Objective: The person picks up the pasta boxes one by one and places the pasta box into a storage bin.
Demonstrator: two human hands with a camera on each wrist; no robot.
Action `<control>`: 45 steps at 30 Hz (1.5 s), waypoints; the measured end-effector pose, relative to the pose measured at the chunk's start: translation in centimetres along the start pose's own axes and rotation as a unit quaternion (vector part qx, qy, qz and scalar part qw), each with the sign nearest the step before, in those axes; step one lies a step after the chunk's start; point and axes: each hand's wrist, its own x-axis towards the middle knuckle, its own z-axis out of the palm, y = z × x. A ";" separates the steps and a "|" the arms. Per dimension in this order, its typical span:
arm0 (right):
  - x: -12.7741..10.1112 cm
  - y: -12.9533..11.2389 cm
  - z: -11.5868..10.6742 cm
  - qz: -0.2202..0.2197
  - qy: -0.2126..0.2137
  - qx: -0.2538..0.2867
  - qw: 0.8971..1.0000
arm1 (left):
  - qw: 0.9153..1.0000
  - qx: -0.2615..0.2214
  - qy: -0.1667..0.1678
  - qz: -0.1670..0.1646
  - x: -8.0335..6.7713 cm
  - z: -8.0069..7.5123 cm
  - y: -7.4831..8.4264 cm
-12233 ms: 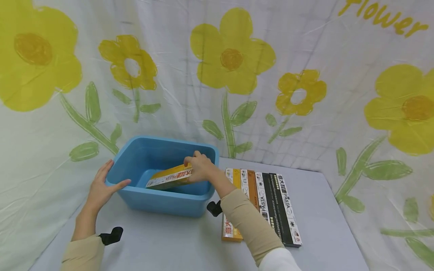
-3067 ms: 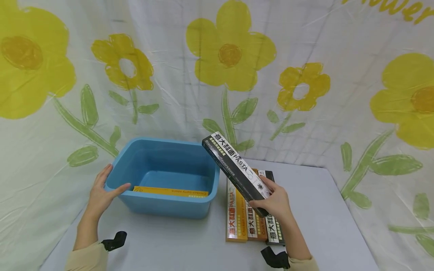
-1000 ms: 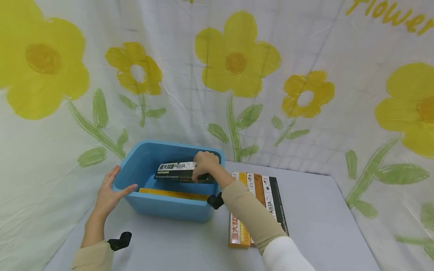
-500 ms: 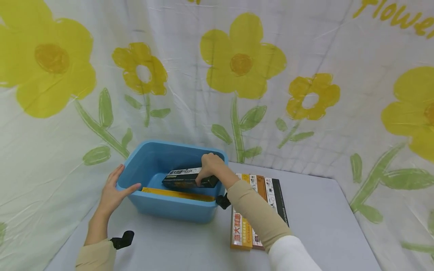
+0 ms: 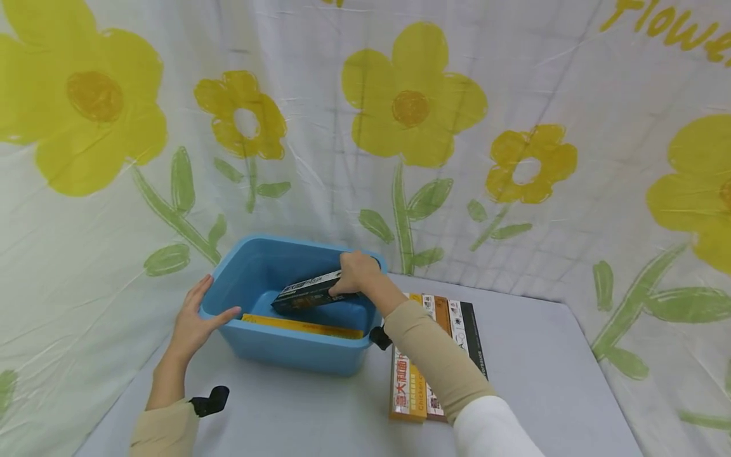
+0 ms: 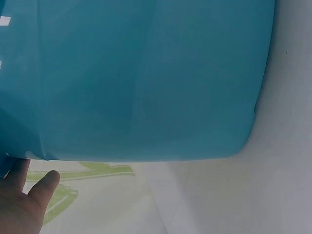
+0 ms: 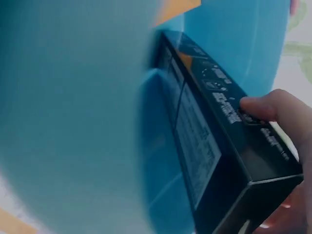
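Note:
In the head view, my right hand (image 5: 358, 274) reaches into the blue plastic tub (image 5: 297, 355) and grips the right end of a black pasta box (image 5: 305, 296). The box is tilted, its left end lower. My thumb presses on a dark printed face of the box (image 7: 234, 117) in the right wrist view. A yellow pasta box (image 5: 302, 326) lies along the tub's near inner wall. My left hand (image 5: 194, 320) rests spread at the tub's left near corner, thumb across the rim; in the left wrist view the tub's outer wall (image 6: 146, 83) fills most of the frame.
Right of the tub, several pasta boxes lie side by side on the pale table (image 5: 548, 381): a yellow box (image 5: 408, 393), a brown box (image 5: 442, 314) and a black box (image 5: 473, 330). My right sleeve partly covers them. A flower-printed curtain (image 5: 320, 190) hangs behind.
Earlier, the yellow box went into the tub, then the black box was lifted from the row. During the last second, its right end has tilted up inside the tub; my left hand stays at the rim.

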 end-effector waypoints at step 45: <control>-0.3 0.3 -1.2 -0.114 -0.032 0.048 0.992 | 1.000 -0.001 -0.004 -0.014 0.0 -0.1 0.1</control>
